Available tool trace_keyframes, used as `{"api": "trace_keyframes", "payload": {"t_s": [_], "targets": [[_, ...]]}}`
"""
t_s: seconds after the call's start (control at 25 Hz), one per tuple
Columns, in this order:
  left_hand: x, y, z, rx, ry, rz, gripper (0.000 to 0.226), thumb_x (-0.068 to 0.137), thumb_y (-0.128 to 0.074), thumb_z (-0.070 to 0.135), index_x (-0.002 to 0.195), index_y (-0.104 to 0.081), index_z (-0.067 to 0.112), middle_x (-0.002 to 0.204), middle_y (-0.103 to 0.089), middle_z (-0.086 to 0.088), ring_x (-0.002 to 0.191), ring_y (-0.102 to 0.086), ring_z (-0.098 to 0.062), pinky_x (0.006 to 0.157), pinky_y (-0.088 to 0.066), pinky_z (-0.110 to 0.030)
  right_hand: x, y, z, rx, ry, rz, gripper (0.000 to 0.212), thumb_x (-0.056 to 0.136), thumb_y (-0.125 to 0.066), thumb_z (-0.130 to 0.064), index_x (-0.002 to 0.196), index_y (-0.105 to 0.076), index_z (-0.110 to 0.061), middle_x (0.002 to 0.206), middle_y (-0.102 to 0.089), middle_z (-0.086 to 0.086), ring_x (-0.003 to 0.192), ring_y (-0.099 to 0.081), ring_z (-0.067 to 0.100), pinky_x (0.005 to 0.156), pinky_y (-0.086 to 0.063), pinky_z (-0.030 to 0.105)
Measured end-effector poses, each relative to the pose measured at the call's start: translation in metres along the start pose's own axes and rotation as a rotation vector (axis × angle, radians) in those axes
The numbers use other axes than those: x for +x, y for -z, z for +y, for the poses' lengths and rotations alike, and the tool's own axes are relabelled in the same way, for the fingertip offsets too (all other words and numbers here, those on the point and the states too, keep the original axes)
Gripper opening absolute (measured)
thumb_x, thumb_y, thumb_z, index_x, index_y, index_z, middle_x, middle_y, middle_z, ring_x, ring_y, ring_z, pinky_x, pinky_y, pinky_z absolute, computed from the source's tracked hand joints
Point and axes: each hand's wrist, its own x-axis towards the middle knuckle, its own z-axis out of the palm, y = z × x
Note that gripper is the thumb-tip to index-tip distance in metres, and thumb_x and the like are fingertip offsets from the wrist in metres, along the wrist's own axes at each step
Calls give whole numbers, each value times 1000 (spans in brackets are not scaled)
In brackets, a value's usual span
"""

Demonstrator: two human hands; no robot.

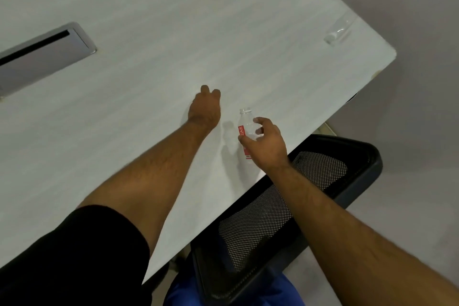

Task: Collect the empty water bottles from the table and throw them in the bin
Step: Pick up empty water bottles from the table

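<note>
Head view shows our right grip (pixel 264 143) spread around the clear plastic bottle with a red label (pixel 244 131), upright near the white worktop (pixel 149 32) edge, while our left grip (pixel 205 109) rests curled, holding nothing.

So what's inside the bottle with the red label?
The bottle looks clear and empty, cap off. The right hand covers its lower right side, so that part can't be checked.
</note>
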Motion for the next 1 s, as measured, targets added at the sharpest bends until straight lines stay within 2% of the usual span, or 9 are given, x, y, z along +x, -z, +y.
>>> {"api": "trace_keyframes", "payload": {"t_s": [0.08,0.16,0.28,0.36,0.48,0.6,0.76,0.88,1.0], "targets": [[-19,6,11,-223,87,51,23,90,-58,13,111,-60,5,104,-61,-15,90,-63,-30,71,-48,-32,-4,8,2,17,24,-24,61,78,-74,-42,133,-53,-26,112,-52,-4,98,-62,18,84,-58,45],[-36,21,25,-624,264,79,20,82,-69,20,96,-62,8,88,-65,-7,77,-64,-24,66,-52,-27,-13,15,3,25,79,-40,61,79,-73,-45,133,-53,-28,113,-53,-5,91,-60,11,79,-60,45],[-63,55,60,-1278,445,44,15,83,-70,16,81,-57,8,92,-69,-15,78,-70,-25,75,-62,-37,-23,36,5,73,137,-50,61,76,-72,-50,132,-53,-32,111,-56,-9,87,-58,9,74,-61,44],[-80,71,85,-1456,434,27,10,87,-64,9,79,-57,9,91,-68,-12,81,-67,-23,77,-59,-35,-26,53,6,110,193,-81,61,74,-69,-59,129,-53,-39,105,-57,-12,87,-61,12,70,-62,44],[-105,80,128,-1435,332,76,12,91,-59,6,82,-65,12,88,-68,-5,83,-66,-19,78,-57,-32,-29,91,13,53,325,-70,60,77,-63,-65,131,-52,-42,101,-61,-13,84,-64,12,71,-61,39],[-113,81,168,-1290,283,151,12,92,-63,11,93,-73,16,94,-72,-2,89,-68,-18,81,-58,-32,-23,126,28,-19,447,36,61,83,-59,-65,138,-49,-39,111,-66,-11,93,-64,7,76,-57,27],[-117,75,223,-1308,416,286,3,86,-73,13,89,-74,14,95,-74,-5,90,-70,-22,83,-61,-37,-7,170,49,-82,551,34,63,85,-63,-56,143,-47,-39,120,-62,-8,92,-65,8,74,-59,29],[-114,71,254,-1399,559,349,10,81,-79,16,85,-71,13,99,-73,-7,84,-68,-21,81,-61,-38,4,193,58,-220,682,125,63,83,-66,-50,142,-49,-33,122,-62,-3,97,-64,14,73,-58,30],[-105,74,269,-1513,572,308,7,84,-75,10,90,-72,11,99,-73,-8,88,-69,-23,84,-60,-36,16,207,57,-120,620,132,62,78,-71,-54,132,-54,-28,117,-65,-8,93,-66,11,72,-57,29]]}}
